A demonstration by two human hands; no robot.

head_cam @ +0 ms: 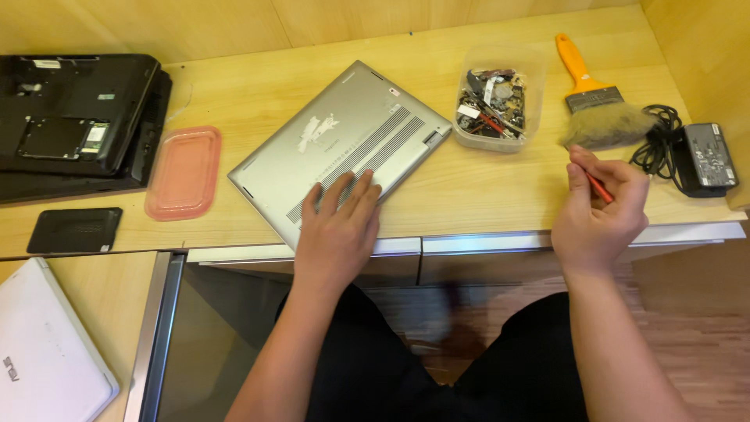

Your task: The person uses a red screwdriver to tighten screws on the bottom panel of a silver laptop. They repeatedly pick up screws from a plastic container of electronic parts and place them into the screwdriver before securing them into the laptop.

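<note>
- The silver laptop [344, 148] lies underside up, skewed, one corner near the front edge of the wooden desk [476, 187]; bare wood spreads to its right
- Smooth metal, slotted vents
- Left hand [336, 234]: flat on the laptop, grip open; right hand [598, 215]: grip closed on a thin red tool [601, 189], beside a bristly orange-handled brush [598, 109] and a clear plastic tub [494, 101] of small parts

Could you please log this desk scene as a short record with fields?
left hand: flat on the silver laptop, which lies upside down
right hand: fingers closed on a thin red tool
behind right hand: orange-handled brush, black power adapter
middle: clear tub of small parts
left side: pink lid, opened black laptop
surface: wooden desk
</note>
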